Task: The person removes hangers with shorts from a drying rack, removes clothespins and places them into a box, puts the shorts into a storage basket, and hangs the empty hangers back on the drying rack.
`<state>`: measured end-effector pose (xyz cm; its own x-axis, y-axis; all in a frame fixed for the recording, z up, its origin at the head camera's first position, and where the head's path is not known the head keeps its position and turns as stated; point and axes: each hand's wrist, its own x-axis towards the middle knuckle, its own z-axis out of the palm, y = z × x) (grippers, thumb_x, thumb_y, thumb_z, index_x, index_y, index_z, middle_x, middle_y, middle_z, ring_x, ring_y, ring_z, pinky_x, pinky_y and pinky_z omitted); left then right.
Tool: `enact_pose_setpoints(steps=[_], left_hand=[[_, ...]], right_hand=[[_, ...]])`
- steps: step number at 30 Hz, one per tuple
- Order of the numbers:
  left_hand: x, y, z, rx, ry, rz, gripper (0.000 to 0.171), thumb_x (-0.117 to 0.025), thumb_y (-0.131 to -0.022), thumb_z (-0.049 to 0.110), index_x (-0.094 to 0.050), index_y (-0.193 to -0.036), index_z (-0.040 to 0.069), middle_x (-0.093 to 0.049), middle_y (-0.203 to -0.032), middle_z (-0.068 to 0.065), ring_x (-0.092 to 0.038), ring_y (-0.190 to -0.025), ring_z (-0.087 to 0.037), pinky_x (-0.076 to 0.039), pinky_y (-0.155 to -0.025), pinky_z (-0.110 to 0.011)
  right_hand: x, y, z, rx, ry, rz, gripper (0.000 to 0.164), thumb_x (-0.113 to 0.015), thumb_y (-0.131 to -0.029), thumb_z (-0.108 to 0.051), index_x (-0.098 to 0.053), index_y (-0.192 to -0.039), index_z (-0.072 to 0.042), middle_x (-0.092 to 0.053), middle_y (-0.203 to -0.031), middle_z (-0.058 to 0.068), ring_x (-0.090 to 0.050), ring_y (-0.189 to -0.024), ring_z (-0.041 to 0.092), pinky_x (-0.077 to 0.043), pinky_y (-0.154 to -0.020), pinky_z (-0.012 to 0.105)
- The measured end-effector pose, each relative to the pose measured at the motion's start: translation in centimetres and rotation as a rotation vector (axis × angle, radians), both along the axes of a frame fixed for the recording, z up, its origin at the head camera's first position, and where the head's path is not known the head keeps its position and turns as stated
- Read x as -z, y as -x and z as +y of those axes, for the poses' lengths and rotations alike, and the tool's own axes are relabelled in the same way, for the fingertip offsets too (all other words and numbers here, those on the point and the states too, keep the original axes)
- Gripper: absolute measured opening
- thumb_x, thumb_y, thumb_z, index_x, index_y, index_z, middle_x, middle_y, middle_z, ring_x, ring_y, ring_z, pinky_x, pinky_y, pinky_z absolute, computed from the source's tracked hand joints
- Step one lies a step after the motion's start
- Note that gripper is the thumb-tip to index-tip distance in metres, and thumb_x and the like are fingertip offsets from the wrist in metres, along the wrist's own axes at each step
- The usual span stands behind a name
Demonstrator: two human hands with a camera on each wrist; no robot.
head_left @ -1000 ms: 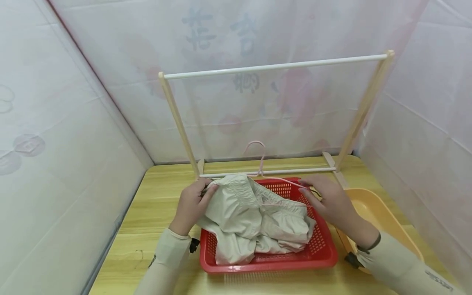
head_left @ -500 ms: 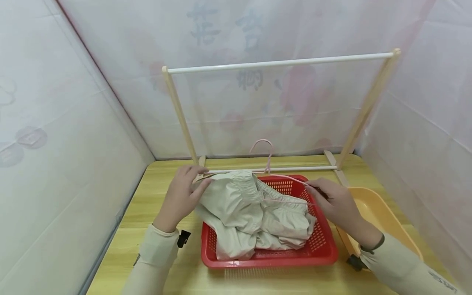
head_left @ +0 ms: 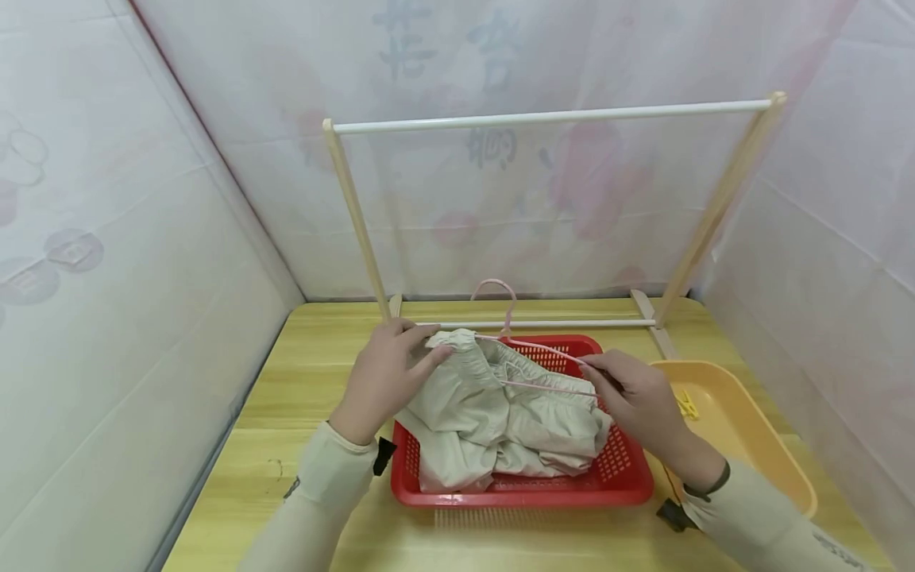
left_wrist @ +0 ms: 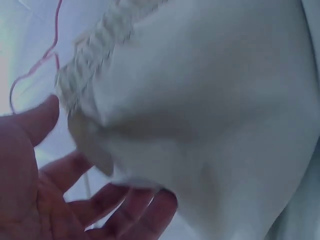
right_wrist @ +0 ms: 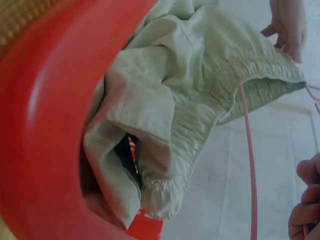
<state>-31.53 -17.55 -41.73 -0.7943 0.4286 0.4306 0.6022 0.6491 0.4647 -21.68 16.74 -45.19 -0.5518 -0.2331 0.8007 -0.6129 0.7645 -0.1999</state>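
Observation:
Pale pants (head_left: 465,421) with a gathered elastic waistband lie bunched in a red basket (head_left: 525,499). A pink clothes hanger (head_left: 546,347) has its left end inside the waistband, and its hook stands up behind. My right hand (head_left: 643,405) pinches the hanger's right end. At the waistband's left corner is my left hand (head_left: 386,377), thumb and fingers apart. In the left wrist view the fingers (left_wrist: 125,210) of that hand touch the cloth from below, and the thumb lies clear of it. The right wrist view shows the hanger's lower bar (right_wrist: 248,160) passing out of the waistband (right_wrist: 225,107).
Behind the basket stands a wooden rack with a white top rail (head_left: 550,117). To the right is a yellow tray (head_left: 758,429) holding a yellow clip (head_left: 688,405). Printed white curtains (head_left: 179,318) enclose the wooden table (head_left: 279,413) on three sides.
My left hand lets go of the waistband corner, shifts left, then comes back right beside it. The hanger tips right and then back left in my right hand. The clip comes into view.

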Motion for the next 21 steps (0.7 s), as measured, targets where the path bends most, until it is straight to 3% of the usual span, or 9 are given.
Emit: enact_pose_setpoints(steps=[4, 10, 13, 15, 17, 21], left_hand=[[0.4, 0.5, 0.7, -0.019, -0.090, 0.027, 0.037, -0.074, -0.095, 0.045, -0.081, -0.106, 0.010, -0.067, -0.104, -0.008, -0.063, -0.095, -0.027, -0.053, -0.084, -0.046], [0.3, 1.3, 0.8, 0.045, -0.223, 0.024, 0.022, -0.077, -0.094, 0.032, -0.081, -0.088, 0.012, -0.068, -0.098, -0.003, -0.063, -0.087, -0.021, -0.052, -0.078, -0.040], [0.1, 1.2, 0.6, 0.047, -0.263, 0.008, 0.020, -0.077, -0.095, 0.028, -0.079, -0.084, 0.011, -0.069, -0.100, -0.003, -0.063, -0.087, -0.020, -0.052, -0.077, -0.039], [0.0, 1.2, 0.5, 0.026, -0.274, 0.000, 0.021, -0.077, -0.095, 0.027, -0.078, -0.083, 0.010, -0.069, -0.101, -0.004, -0.063, -0.085, -0.020, -0.051, -0.075, -0.038], [0.0, 1.3, 0.3, -0.001, -0.275, -0.008, 0.022, -0.076, -0.096, 0.027, -0.076, -0.082, 0.010, -0.067, -0.099, -0.004, -0.061, -0.082, -0.020, -0.050, -0.073, -0.038], [0.2, 1.7, -0.4, -0.033, -0.250, -0.009, 0.023, -0.077, -0.095, 0.029, -0.075, -0.083, 0.011, -0.065, -0.091, -0.003, -0.058, -0.078, -0.020, -0.047, -0.071, -0.037]], right_hand=[[-0.3, -0.4, -0.3, 0.029, 0.000, -0.046, 0.046, -0.054, -0.106, -0.044, -0.076, -0.098, -0.006, -0.059, -0.073, -0.007, -0.047, -0.062, 0.003, -0.041, -0.058, 0.014], [-0.7, -0.4, 0.0, 0.063, -0.011, 0.086, 0.047, -0.055, -0.107, -0.044, -0.078, -0.094, -0.005, -0.067, -0.075, -0.003, -0.050, -0.060, 0.004, -0.043, -0.055, 0.017], [-0.8, -0.7, 0.8, 0.080, 0.006, 0.084, 0.025, -0.069, -0.101, -0.027, -0.078, -0.095, -0.004, -0.071, -0.078, 0.001, -0.050, -0.059, 0.002, -0.043, -0.055, 0.015], [-0.8, -1.0, 1.3, 0.093, 0.032, 0.055, 0.009, -0.077, -0.092, -0.010, -0.078, -0.096, -0.002, -0.072, -0.079, 0.003, -0.048, -0.059, 0.001, -0.041, -0.055, 0.014], [-0.8, -1.3, 1.7, 0.106, 0.058, 0.021, 0.021, -0.080, -0.079, 0.007, -0.078, -0.098, -0.001, -0.073, -0.081, 0.005, -0.048, -0.060, -0.001, -0.041, -0.056, 0.012], [-0.6, -1.7, 2.3, 0.132, 0.086, -0.017, 0.028, -0.079, -0.075, 0.016, -0.078, -0.098, 0.000, -0.075, -0.083, 0.007, -0.053, -0.064, -0.005, -0.043, -0.059, 0.009]])
